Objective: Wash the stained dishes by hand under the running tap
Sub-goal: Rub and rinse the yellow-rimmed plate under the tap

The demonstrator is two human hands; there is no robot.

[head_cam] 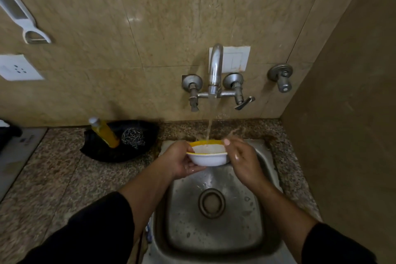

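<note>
Head view: bowl [206, 157] under the running tap [215, 70].
Left hand [177, 161]: your fingers curl round its left side.
Right hand [244, 161]: your fingers curl on its rim.

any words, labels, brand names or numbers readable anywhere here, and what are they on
No text in this view can be read.
Yellow bottle: no label legible.
Grey surface at the left edge: faint dark marks, too blurred to read.
White bowl: plain, no print visible.
Wall socket: only pin holes, no lettering readable.
Switch plate behind the tap: no markings readable.
</note>
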